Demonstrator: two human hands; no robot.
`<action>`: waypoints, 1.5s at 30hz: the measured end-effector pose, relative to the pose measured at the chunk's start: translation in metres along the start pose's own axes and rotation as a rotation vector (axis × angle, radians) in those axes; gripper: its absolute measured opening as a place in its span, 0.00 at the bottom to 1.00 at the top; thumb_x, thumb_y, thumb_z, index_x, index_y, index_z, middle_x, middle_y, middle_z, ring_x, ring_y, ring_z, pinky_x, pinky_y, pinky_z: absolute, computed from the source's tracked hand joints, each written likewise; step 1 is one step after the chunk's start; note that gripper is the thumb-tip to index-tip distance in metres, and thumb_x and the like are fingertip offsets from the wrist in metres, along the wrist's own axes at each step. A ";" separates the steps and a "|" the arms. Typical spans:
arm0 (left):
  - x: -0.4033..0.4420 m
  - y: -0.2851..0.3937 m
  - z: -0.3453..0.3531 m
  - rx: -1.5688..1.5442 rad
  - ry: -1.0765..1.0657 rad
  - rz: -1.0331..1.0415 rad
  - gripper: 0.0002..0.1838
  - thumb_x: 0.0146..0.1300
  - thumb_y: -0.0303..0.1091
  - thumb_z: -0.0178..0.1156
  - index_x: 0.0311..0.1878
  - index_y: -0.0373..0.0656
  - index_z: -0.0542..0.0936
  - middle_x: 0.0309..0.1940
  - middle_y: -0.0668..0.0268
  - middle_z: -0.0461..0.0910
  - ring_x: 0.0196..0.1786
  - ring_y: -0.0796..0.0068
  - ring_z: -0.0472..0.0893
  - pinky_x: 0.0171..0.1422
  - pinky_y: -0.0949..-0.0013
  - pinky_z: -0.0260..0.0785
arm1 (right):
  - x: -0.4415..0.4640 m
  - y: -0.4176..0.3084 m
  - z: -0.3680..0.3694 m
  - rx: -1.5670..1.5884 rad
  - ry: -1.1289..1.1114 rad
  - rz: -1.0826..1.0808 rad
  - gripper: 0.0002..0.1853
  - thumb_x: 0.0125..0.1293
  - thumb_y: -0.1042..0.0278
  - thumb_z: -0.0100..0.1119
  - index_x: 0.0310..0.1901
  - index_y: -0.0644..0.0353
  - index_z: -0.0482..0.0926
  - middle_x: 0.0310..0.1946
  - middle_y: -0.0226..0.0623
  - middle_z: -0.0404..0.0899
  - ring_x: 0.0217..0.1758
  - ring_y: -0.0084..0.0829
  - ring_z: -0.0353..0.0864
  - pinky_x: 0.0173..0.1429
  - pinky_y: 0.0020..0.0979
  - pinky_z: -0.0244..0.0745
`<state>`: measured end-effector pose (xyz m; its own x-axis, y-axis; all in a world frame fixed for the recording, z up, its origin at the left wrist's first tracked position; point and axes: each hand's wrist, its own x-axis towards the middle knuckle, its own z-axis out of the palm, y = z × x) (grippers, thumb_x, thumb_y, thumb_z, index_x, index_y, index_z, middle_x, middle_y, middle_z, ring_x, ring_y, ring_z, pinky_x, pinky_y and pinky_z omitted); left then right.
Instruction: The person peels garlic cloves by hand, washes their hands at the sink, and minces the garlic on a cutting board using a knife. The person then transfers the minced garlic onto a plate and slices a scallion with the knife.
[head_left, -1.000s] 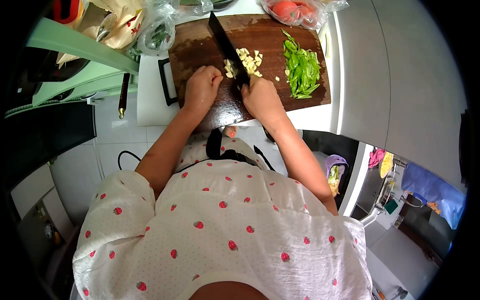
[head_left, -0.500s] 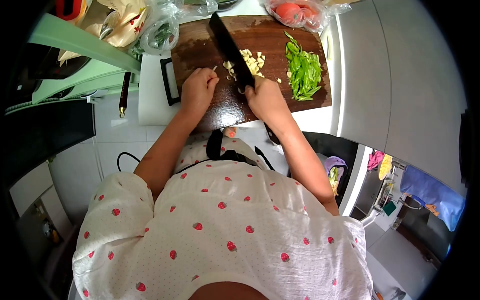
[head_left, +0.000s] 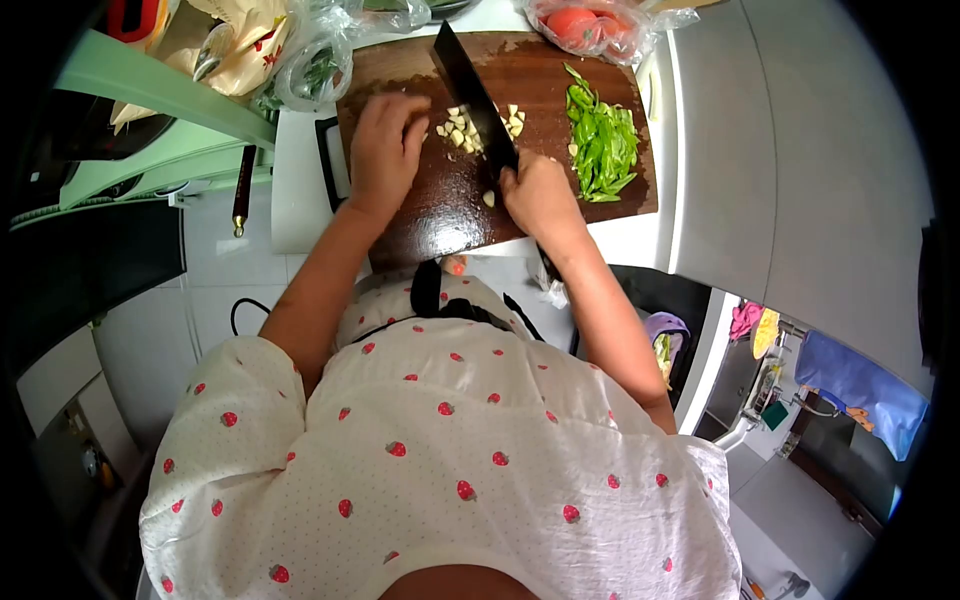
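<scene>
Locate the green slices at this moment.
In the head view, the green slices lie on the right part of the cutting board, to the right of the knife and the right hand.

The left forearm [head_left: 318, 285] and right forearm [head_left: 612, 315] reach forward. The left hand [head_left: 385, 150] faces palm down, thumb apart from loosely bent fingers [head_left: 402, 106]; the right hand [head_left: 542, 197] curls in a grip.

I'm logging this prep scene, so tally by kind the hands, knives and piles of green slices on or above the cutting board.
Hands: 2 (left hand, right hand)
Knife: 1
Pile of green slices: 1
Total: 4
</scene>
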<state>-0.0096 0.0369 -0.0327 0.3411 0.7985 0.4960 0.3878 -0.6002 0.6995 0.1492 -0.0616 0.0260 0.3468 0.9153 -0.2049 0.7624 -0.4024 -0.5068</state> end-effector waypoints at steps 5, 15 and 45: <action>0.064 0.028 -0.025 0.264 -0.077 0.474 0.23 0.49 0.30 0.66 0.51 0.47 0.74 0.46 0.63 0.76 0.52 0.63 0.74 0.64 0.60 0.55 | -0.007 0.005 -0.018 -0.110 -0.040 -0.087 0.08 0.57 0.69 0.53 0.34 0.64 0.78 0.26 0.56 0.78 0.34 0.54 0.78 0.43 0.47 0.73; 0.097 0.024 -0.014 0.438 -0.706 0.368 0.10 0.52 0.35 0.62 0.38 0.48 0.79 0.29 0.66 0.75 0.40 0.65 0.77 0.55 0.61 0.63 | 0.022 0.015 -0.060 -0.317 0.125 -0.303 0.11 0.54 0.70 0.54 0.39 0.52 0.82 0.26 0.44 0.80 0.32 0.44 0.80 0.38 0.42 0.75; 0.079 0.016 0.005 0.532 -0.806 0.260 0.09 0.52 0.40 0.62 0.35 0.50 0.83 0.27 0.62 0.80 0.35 0.60 0.79 0.38 0.58 0.71 | 0.017 0.022 -0.047 -0.295 -0.008 -0.202 0.10 0.58 0.62 0.57 0.40 0.52 0.82 0.29 0.45 0.80 0.34 0.47 0.79 0.38 0.41 0.73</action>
<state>0.0280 0.0899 0.0154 0.8724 0.4876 -0.0342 0.4840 -0.8520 0.1995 0.1974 -0.0560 0.0505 0.1696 0.9766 -0.1324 0.9405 -0.2005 -0.2742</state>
